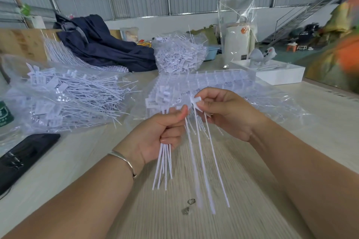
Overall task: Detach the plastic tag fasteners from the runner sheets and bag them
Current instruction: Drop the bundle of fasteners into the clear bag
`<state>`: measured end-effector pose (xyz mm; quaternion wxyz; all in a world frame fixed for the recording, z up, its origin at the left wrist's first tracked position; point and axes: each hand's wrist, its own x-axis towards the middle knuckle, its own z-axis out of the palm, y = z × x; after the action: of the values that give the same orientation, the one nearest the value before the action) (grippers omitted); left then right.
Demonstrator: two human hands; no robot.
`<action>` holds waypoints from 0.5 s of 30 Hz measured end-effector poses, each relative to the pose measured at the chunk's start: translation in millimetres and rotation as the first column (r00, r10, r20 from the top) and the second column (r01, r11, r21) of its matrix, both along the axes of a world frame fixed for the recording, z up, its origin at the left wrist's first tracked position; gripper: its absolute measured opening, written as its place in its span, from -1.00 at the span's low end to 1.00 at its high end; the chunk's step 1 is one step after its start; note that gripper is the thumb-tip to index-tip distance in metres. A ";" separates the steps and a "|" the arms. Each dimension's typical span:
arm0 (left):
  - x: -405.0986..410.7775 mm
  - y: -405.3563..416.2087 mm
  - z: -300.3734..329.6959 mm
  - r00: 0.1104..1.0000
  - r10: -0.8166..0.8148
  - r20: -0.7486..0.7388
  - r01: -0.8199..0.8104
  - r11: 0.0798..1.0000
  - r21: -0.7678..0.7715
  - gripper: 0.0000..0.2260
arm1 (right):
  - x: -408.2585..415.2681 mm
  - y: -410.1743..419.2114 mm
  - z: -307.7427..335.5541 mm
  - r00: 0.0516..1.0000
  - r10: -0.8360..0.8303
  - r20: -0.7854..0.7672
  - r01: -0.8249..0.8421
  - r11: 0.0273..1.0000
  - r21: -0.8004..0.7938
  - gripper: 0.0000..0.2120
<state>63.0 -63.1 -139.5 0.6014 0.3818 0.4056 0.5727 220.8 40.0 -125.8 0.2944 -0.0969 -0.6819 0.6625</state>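
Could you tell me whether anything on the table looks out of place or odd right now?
Two small grey scraps lie loose on the bare table below the hanging fastener strands; what they are is unclear. Otherwise nothing stands out.

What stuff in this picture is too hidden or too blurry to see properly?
Head view only:
- Orange and yellow shape, far right: motion-blurred and cut by the edge; cannot tell what it is.
- Green container, left edge: mostly cut off, label unreadable.
- Two small metal bits on the table: too small to identify.
- Tops of the fasteners in the left hand: hidden by its fingers.
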 end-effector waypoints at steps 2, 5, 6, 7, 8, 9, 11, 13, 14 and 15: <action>5.9 -1.2 -1.2 0.992 -0.119 -0.049 0.121 0.992 0.031 -0.78 | -1.9 -1.4 -2.3 0.998 0.064 0.010 -0.064 0.998 -0.003 -0.95; 7.2 -1.3 -1.6 0.981 -0.186 -0.055 0.188 0.981 0.040 -0.77 | -1.8 -1.2 -3.1 0.994 0.109 0.006 -0.108 0.994 -0.021 -0.96; 6.2 -0.4 -1.8 0.981 -0.187 -0.048 0.189 0.981 0.044 -0.77 | -1.4 -1.0 -2.4 0.994 0.109 0.007 -0.108 0.994 -0.019 -0.93; 5.5 0.1 -1.6 0.984 -0.178 -0.028 0.179 0.983 0.045 -0.78 | -1.5 -1.7 -1.5 0.996 0.094 0.008 -0.094 0.995 -0.019 -0.91; 5.0 0.9 -1.1 0.988 -0.156 0.009 0.155 0.987 0.040 -0.80 | -2.0 -1.5 -1.2 0.998 0.066 0.004 -0.066 0.998 -0.020 -0.88; 4.3 1.9 -0.5 0.992 -0.116 0.051 0.115 0.993 0.029 -0.82 | -2.4 -1.7 -0.9 1.000 0.023 -0.004 -0.023 0.999 -0.024 -0.86; 2.3 4.8 -0.5 0.996 0.011 0.092 -0.010 1.000 -0.003 -0.84 | -3.7 -1.3 -0.6 0.994 -0.109 -0.017 0.109 0.994 -0.005 -0.94; -0.5 5.8 0.0 0.988 0.130 0.078 -0.128 0.992 -0.021 -0.82 | -3.2 0.8 -0.7 0.972 -0.235 -0.010 0.235 0.970 0.053 -0.85; -2.0 5.9 0.3 0.985 0.161 0.062 -0.160 0.987 -0.018 -0.81 | -2.5 1.8 -0.9 0.961 -0.277 0.000 0.276 0.957 0.085 -0.83; -3.4 5.7 0.5 0.984 0.175 0.041 -0.174 0.985 -0.011 -0.81 | -1.6 1.8 -0.7 0.953 -0.304 0.008 0.301 0.947 0.110 -0.83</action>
<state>59.6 -57.4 -139.0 0.5588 0.3303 0.4269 0.6296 219.2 41.8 -126.5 0.3888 -0.1926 -0.6974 0.5704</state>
